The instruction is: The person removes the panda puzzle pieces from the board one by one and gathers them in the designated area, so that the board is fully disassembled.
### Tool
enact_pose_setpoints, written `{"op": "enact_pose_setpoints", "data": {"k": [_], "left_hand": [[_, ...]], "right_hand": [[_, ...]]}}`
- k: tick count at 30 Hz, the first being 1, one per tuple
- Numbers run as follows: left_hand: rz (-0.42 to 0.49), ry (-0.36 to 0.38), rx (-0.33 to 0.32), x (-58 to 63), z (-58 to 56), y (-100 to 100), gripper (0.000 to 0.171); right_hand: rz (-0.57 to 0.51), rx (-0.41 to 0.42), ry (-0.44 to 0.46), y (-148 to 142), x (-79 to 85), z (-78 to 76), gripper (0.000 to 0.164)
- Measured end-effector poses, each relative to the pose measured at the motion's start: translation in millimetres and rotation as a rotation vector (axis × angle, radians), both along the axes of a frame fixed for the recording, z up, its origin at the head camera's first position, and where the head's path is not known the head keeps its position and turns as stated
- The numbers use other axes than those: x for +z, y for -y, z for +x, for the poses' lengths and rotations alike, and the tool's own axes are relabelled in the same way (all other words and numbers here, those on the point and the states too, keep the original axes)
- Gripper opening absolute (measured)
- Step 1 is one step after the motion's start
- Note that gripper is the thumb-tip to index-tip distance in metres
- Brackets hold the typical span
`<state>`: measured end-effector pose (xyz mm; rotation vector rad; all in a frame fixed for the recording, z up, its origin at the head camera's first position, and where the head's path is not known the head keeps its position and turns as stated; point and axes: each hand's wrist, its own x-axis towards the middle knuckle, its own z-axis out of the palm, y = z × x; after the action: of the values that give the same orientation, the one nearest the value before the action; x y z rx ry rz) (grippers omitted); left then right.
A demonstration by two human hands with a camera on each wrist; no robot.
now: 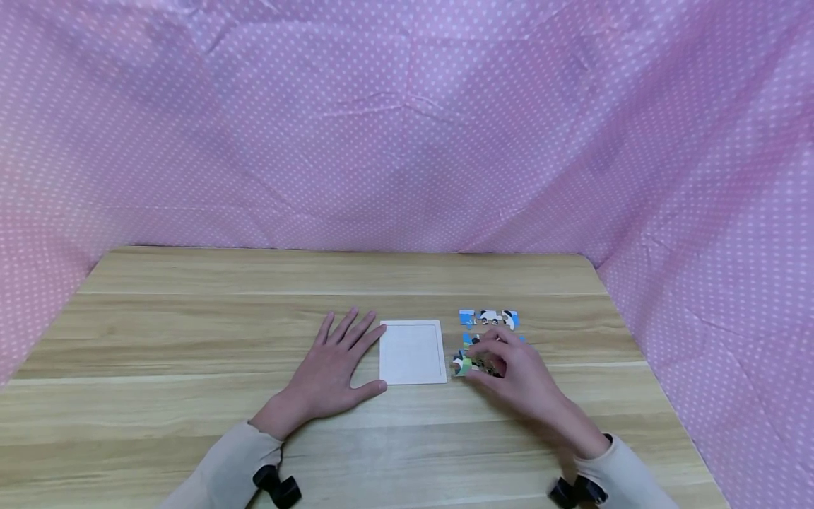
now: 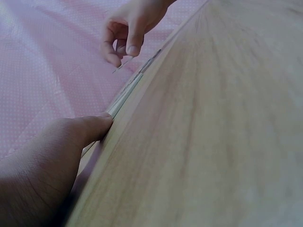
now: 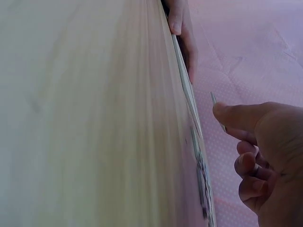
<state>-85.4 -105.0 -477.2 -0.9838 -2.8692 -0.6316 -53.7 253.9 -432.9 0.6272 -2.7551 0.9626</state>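
A square white puzzle tray (image 1: 413, 352) with a raised border lies on the table. My left hand (image 1: 331, 371) rests flat at its left side, fingers spread, with the thumb (image 2: 97, 126) and index fingertip right at the tray's edge. To the right of the tray, my right hand (image 1: 515, 371) pinches a thin jigsaw piece (image 3: 213, 98) between thumb and fingers, raised above the table. Beneath and behind that hand lie several loose panda jigsaw pieces (image 1: 490, 318) in blue, white and black, some partly hidden by the fingers.
The wood-grain table (image 1: 254, 276) fills the lower part of the head view. A pink cloth with white dots (image 1: 407, 141) hangs behind it and along both sides. A black camera mount sits on each wrist.
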Motion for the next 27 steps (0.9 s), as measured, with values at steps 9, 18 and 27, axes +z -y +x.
{"op": "enact_pose_setpoints", "data": {"k": [9, 18, 27], "left_hand": [[0.032, -0.022, -0.005, -0.9, 0.2, 0, 0.092], [-0.006, 0.029, -0.001, -1.7, -0.6, 1, 0.094], [-0.015, 0.039, 0.004, -2.9, -1.3, 1, 0.093]], "right_hand": [[0.001, -0.016, -0.032, -25, 0.6, 4.4, 0.034], [0.011, -0.025, -0.078, -54, -1.3, 9.2, 0.04], [0.001, 0.007, -0.072, -81, -7.6, 9.4, 0.041]]}}
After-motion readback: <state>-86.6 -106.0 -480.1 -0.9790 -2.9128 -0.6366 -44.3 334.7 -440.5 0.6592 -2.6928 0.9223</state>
